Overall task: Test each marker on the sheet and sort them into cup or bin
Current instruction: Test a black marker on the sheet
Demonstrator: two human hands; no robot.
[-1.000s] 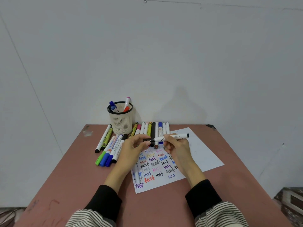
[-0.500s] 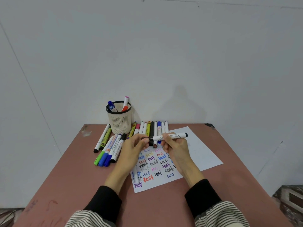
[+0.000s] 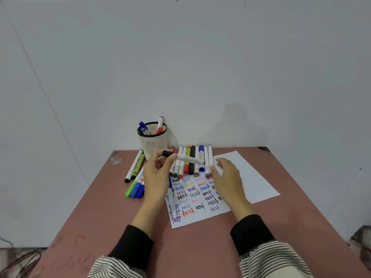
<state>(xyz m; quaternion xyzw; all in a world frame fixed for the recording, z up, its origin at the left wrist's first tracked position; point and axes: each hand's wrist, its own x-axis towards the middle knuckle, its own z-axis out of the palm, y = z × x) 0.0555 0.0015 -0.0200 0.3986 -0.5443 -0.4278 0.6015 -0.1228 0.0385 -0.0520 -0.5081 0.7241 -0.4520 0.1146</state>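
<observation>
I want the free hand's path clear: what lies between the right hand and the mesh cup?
In the head view, the row of markers lies between the right hand and the mesh cup, with the held marker crossing above it.

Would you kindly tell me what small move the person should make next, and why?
Probably carry the capped black marker up to the cup and drop it in: the left hand holds it alone beside the cup, while the right hand is open and empty.

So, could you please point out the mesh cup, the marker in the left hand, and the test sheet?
mesh cup (image 3: 154, 146): head view, on its front mesh wall.
marker (image 3: 185, 158): head view, on its white barrel.
test sheet (image 3: 253, 177): head view, on its blank right part.
</observation>
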